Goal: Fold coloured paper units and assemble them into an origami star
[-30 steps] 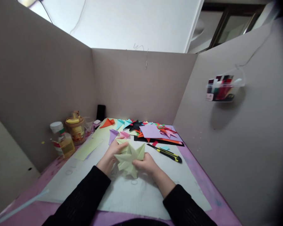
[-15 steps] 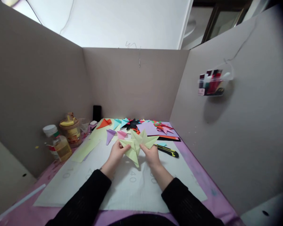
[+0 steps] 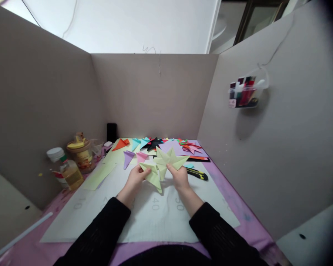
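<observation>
My left hand (image 3: 133,181) pinches a pale green folded paper piece (image 3: 154,181) between thumb and fingers, its pointed end hanging down. In my right hand (image 3: 181,180) is a larger pale green paper star section (image 3: 170,158) with several points, gripped at its lower edge by the thumb. The two papers meet or nearly meet in the middle; I cannot tell whether they touch. Just behind them lie a pink folded piece (image 3: 141,157) and a purple folded piece (image 3: 128,159). A yellow-and-black utility knife (image 3: 197,174) rests beside my right hand.
A white mat (image 3: 100,225) with printed numbers covers the purple cloth. Farther back are an orange folded piece (image 3: 121,144), a black paper star (image 3: 155,144) and purple sheets (image 3: 172,148). A bottle (image 3: 72,175) and a lidded jar (image 3: 81,157) stand left. Grey panels (image 3: 155,96) surround the table.
The pale green papers have come apart along the middle. My right hand's section has risen and tilted, while the left piece is a little lower. The whole view has shifted slightly.
</observation>
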A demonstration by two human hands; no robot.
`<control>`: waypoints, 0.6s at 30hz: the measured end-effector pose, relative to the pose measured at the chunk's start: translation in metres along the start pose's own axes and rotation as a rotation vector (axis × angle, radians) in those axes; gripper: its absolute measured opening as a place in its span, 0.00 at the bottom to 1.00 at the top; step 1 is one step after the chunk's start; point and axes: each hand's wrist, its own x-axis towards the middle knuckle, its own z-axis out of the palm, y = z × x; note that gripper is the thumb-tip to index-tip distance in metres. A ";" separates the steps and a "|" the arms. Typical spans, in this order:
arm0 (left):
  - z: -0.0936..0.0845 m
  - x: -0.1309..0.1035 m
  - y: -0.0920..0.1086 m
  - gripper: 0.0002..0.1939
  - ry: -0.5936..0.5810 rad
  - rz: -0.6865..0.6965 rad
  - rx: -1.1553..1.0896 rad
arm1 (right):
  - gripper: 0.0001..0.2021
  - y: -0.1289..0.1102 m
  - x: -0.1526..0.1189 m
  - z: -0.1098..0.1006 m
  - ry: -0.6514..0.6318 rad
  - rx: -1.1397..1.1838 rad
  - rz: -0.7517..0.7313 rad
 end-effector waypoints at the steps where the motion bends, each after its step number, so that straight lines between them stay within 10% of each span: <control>1: 0.000 0.000 0.001 0.27 -0.006 -0.021 0.001 | 0.20 -0.001 0.000 -0.001 -0.006 -0.005 0.003; 18: 0.002 0.001 -0.004 0.26 -0.031 0.093 0.019 | 0.21 0.002 -0.013 0.014 -0.288 0.201 0.161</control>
